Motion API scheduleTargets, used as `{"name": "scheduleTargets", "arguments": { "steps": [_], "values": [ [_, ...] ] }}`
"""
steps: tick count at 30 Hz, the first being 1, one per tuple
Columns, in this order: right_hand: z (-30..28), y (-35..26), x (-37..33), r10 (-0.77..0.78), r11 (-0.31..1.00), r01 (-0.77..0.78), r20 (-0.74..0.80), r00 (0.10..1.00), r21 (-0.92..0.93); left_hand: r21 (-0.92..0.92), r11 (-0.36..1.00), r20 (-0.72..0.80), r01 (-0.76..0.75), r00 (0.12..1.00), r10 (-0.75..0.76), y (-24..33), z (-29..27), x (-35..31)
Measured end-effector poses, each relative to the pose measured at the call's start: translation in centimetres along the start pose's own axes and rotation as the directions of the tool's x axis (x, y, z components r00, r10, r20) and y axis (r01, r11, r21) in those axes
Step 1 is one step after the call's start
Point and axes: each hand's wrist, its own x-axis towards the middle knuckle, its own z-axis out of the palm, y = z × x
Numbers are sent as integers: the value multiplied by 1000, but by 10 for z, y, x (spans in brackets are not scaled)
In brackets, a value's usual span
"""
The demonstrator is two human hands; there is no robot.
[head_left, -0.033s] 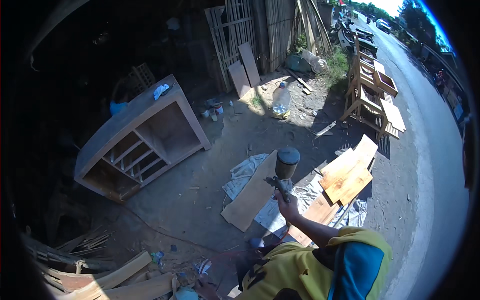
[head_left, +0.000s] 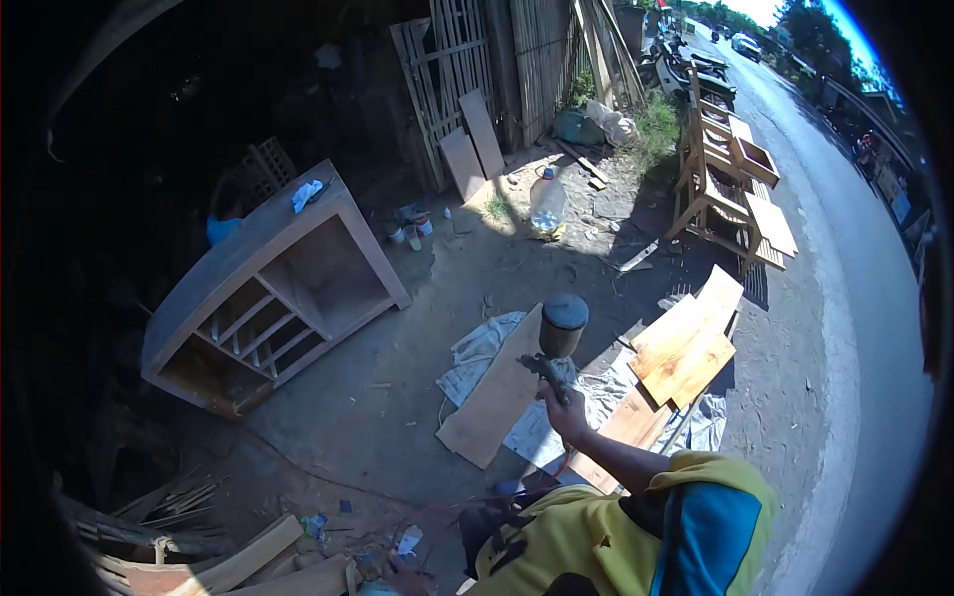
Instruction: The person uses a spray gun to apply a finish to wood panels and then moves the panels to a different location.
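Note:
My right hand (head_left: 566, 415) is closed round the handle of a spray gun (head_left: 545, 375) with a dark cup (head_left: 563, 326) on top. An orange-red hose (head_left: 565, 463) runs down from it. Beneath the gun, a long bare wooden board (head_left: 494, 392) lies on a pale crumpled sheet (head_left: 485, 345). My left hand (head_left: 409, 579) is low at the bottom edge, dim and blurred, near a small white scrap (head_left: 409, 539); its fingers cannot be made out. To the right of the gun lie lighter, sunlit boards (head_left: 686, 343) and another board (head_left: 626, 437).
A large wooden cabinet frame (head_left: 298, 268) stands at left. Small cans (head_left: 422, 226) and a big clear bottle (head_left: 548, 204) sit farther off. Wooden chairs with drawers (head_left: 730, 189) line the road (head_left: 845, 268). The hose (head_left: 298, 462) crosses the ground toward scrap timber (head_left: 243, 556).
The view has shifted slightly, so most things sit a little farther left. My right hand still grips the spray gun above the boards.

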Motion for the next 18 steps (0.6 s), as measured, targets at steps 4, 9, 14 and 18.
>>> {"name": "scheduleTargets", "arguments": {
  "steps": [4,9,14,18],
  "values": [
    [19,-13,58,118,992,-112,-130,984,54,-68,993,77,-93,992,99,56,77,152],
    [17,-15,112,112,993,-83,-425,898,87,-139,960,376,-242,884,277,148,200,286],
    [5,11,153,197,977,-196,-735,649,89,-221,920,758,-324,537,371,271,348,358],
    [-14,36,160,241,947,-291,-895,376,133,-334,766,835,-549,206,511,383,460,381]
  ]
}}
